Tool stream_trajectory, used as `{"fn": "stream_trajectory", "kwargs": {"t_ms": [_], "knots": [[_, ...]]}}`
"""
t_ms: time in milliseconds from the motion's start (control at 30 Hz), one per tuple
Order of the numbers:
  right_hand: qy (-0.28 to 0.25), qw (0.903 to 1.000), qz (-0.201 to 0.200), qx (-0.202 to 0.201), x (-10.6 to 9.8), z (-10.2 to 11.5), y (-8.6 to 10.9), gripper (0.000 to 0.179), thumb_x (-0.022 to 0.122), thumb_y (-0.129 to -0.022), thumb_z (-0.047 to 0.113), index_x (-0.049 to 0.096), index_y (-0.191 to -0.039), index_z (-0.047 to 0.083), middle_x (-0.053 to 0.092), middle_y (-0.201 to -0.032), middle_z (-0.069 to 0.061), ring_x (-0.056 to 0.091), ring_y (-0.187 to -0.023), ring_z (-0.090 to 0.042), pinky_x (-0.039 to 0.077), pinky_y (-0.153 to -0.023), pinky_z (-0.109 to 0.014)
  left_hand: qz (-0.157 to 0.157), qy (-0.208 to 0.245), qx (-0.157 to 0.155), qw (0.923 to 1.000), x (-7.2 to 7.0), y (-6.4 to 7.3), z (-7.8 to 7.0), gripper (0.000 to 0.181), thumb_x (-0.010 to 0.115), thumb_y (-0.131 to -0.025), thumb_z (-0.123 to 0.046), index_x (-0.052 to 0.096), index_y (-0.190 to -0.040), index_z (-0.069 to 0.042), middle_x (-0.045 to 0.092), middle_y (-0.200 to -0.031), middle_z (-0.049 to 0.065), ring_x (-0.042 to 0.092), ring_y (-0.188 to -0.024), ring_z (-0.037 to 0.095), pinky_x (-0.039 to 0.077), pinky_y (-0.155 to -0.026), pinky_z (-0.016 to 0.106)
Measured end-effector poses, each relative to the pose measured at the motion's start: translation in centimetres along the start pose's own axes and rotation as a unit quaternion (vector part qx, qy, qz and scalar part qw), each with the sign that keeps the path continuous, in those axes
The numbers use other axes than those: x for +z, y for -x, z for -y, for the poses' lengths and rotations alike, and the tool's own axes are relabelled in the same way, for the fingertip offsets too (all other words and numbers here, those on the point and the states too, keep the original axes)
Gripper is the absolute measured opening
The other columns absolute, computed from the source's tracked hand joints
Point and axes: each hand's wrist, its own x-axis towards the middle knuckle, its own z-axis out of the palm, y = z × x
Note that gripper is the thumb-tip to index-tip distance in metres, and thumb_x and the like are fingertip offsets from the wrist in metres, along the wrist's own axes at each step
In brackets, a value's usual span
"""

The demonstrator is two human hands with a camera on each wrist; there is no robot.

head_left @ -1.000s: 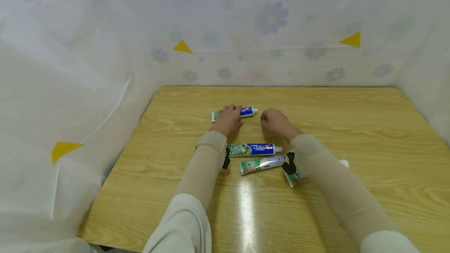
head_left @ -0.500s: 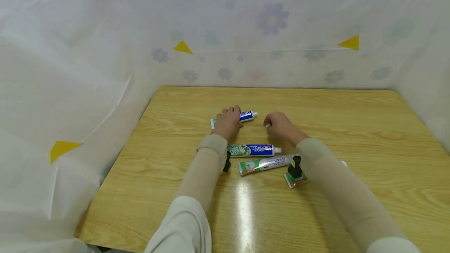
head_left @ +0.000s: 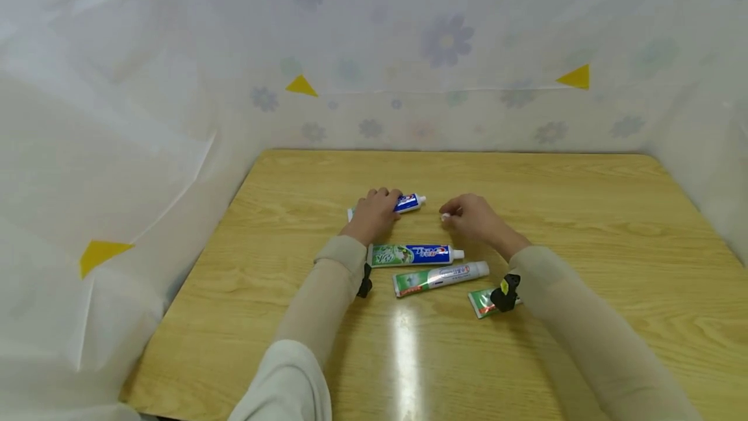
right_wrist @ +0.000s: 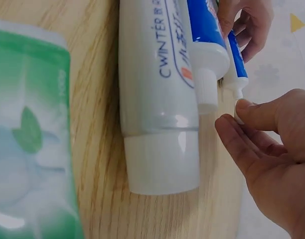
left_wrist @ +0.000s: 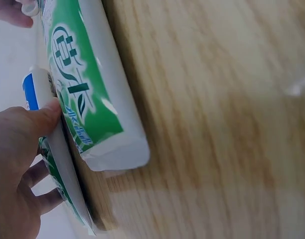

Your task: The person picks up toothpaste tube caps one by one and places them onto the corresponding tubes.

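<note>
My left hand (head_left: 374, 214) grips the farthest toothpaste tube (head_left: 411, 203), blue and green, its bare narrow nozzle pointing right. The left wrist view shows the thumb on this tube's near side and the fingers behind it. My right hand (head_left: 476, 218) pinches a small white cap (head_left: 446, 217) between thumb and fingertips, just right of the nozzle and apart from it. A larger blue-green toothpaste tube (head_left: 415, 255) with a white cap lies nearer to me. In front of it lies a silver-green toothpaste tube (head_left: 439, 279).
Another green toothpaste tube (head_left: 482, 303) lies partly hidden under my right wrist and its black wrist camera (head_left: 506, 293). All stand on a wooden table (head_left: 280, 213). A flowered white sheet (head_left: 397, 51) with yellow tape hangs behind and at the sides.
My right hand has moved a little right and nearer me, and the white cap shows more plainly in its fingers. My left hand and its tube have shifted slightly towards me.
</note>
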Motion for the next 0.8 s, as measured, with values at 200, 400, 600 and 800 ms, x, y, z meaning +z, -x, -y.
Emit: {"fn": "stream_trajectory", "kwargs": {"t_ms": [200,400,600,800], "knots": [[-0.049,0.9986,0.002,-0.019,-0.1,0.4,0.4,0.029,0.06,-0.098,0.008,0.066,-0.125,0.0,0.065,-0.126,-0.021,0.063,-0.114,-0.035,0.054,-0.096,-0.048,-0.001,0.017,0.028,0.9995,0.3,0.6,0.3,0.049,0.051,-0.103,-0.033,0.041,-0.149,-0.018,0.054,-0.137,0.012,0.052,-0.125,0.029,0.05,-0.1,0.045],[-0.109,0.9929,0.006,-0.048,-0.7,0.5,0.8,0.033,0.063,-0.096,0.007,0.064,-0.128,-0.002,0.065,-0.127,-0.023,0.065,-0.114,-0.034,0.056,-0.094,-0.046,-0.014,0.037,0.038,0.9985,-0.1,0.9,0.2,0.051,0.05,-0.104,-0.033,0.039,-0.151,-0.017,0.053,-0.138,0.013,0.051,-0.125,0.03,0.049,-0.102,0.044],[-0.122,0.9919,-0.003,-0.035,-1.1,0.0,1.4,0.035,0.064,-0.097,0.015,0.062,-0.13,0.001,0.067,-0.125,-0.019,0.065,-0.113,-0.031,0.056,-0.093,-0.043,-0.013,0.056,0.04,0.9975,-0.5,1.3,-0.5,0.05,0.044,-0.106,-0.032,0.033,-0.154,-0.018,0.051,-0.139,0.012,0.051,-0.125,0.028,0.048,-0.105,0.043],[-0.139,0.99,-0.02,-0.014,-1.0,-0.3,2.5,0.033,0.063,-0.098,0.016,0.064,-0.127,0.001,0.069,-0.12,-0.016,0.066,-0.109,-0.029,0.056,-0.093,-0.046,-0.02,0.067,0.062,0.9956,-0.8,1.8,-1.1,0.049,0.039,-0.108,-0.028,0.031,-0.154,-0.015,0.052,-0.137,0.015,0.053,-0.122,0.028,0.05,-0.102,0.042]]}}
